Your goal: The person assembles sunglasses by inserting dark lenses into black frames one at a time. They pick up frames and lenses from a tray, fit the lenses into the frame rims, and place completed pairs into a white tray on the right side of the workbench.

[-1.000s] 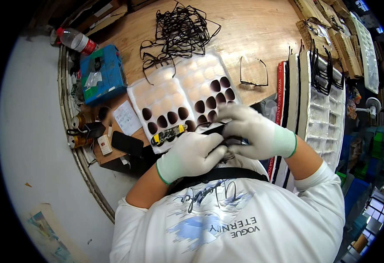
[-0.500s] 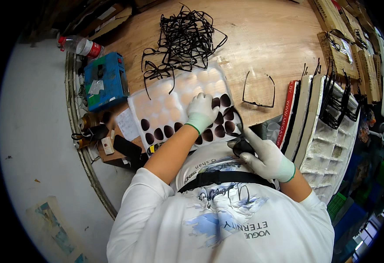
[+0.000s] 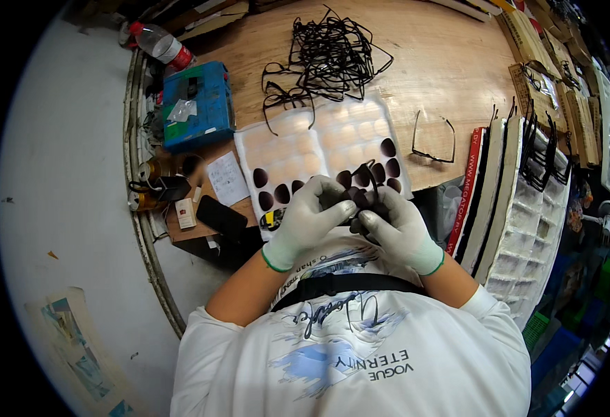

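Observation:
Both my hands wear white gloves with green cuffs and meet in front of my chest. My right hand [image 3: 404, 231] is closed on a black eyeglass frame [image 3: 370, 170], whose temple sticks up between the hands. My left hand [image 3: 313, 214] pinches a dark lens against the frame; the fingers hide much of it. Just beyond lies a white moulded tray [image 3: 284, 142] with dark tinted lenses [image 3: 388, 147] along its near rows and right side. Some of these are behind my hands.
A heap of black frames [image 3: 336, 59] lies at the back, with a single frame [image 3: 434, 142] right of the tray. White compartment trays [image 3: 514, 267] stand at the right. To the left are a blue box [image 3: 197, 104], a bottle [image 3: 162, 45] and a phone [image 3: 221, 217].
My left hand has come back from the lenses on the tray to the frame. My right hand has brought the frame up and leftward, so both hands now meet at it.

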`<control>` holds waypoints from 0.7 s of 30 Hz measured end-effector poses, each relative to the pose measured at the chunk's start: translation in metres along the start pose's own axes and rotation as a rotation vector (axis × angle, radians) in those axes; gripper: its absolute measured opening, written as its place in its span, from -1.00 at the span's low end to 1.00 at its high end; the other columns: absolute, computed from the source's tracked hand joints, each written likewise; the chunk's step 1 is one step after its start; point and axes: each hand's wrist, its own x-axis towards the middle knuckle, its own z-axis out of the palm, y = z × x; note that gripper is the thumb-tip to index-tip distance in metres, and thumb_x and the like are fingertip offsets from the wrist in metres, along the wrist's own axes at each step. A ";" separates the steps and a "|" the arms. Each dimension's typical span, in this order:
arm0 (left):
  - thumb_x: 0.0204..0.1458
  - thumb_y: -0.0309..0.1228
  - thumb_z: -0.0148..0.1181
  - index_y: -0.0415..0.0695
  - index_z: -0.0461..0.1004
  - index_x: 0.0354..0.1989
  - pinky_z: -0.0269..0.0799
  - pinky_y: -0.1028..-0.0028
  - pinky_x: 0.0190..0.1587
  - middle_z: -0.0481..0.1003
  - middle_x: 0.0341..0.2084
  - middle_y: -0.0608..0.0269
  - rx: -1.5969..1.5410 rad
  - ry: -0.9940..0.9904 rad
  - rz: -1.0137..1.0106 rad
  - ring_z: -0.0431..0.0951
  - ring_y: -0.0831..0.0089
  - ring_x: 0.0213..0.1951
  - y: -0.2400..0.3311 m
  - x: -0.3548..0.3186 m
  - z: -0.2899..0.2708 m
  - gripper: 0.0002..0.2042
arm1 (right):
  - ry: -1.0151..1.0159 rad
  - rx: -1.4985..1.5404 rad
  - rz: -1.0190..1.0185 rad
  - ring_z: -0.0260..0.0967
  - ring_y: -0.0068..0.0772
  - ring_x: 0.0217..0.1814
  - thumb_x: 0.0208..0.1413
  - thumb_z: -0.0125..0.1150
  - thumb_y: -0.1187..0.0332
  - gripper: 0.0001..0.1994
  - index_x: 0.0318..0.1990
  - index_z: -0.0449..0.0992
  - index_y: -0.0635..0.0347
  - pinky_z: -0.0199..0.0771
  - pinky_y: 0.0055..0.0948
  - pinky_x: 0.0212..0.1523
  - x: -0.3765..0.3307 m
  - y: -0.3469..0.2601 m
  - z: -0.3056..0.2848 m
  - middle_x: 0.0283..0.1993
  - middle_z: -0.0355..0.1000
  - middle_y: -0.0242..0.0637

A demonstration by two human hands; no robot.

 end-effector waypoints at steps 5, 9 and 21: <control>0.21 -0.46 0.25 -0.28 0.49 -0.04 0.47 0.56 -0.15 0.56 -0.27 0.29 -0.347 -0.132 -0.116 0.51 0.64 -0.26 0.014 -0.045 -0.033 -0.78 | -0.185 0.041 0.075 0.45 -0.62 -0.19 0.37 0.07 0.40 -0.78 0.01 0.49 0.38 0.50 -0.50 -0.08 -0.010 -0.005 0.034 -0.20 0.56 -0.30; 0.22 -0.44 0.23 -0.32 0.55 -0.05 0.45 0.58 -0.12 0.58 -0.29 0.30 -0.127 -0.153 -0.077 0.51 0.66 -0.22 0.017 -0.064 -0.050 -0.78 | -0.099 -0.143 0.014 0.47 -0.60 -0.24 0.38 0.07 0.38 -0.78 -0.03 0.53 0.36 0.49 -0.50 -0.16 -0.016 0.006 0.058 -0.30 0.58 -0.31; 0.23 -0.49 0.22 -0.34 0.59 -0.13 0.46 0.55 -0.15 0.57 -0.27 0.29 0.005 -0.245 0.089 0.54 0.63 -0.22 0.032 -0.112 -0.061 -0.84 | -0.081 -0.102 -0.182 0.41 -0.64 -0.45 0.33 0.10 0.44 -0.80 -0.07 0.57 0.40 0.45 -0.53 -0.38 -0.037 0.006 0.088 -0.44 0.51 -0.33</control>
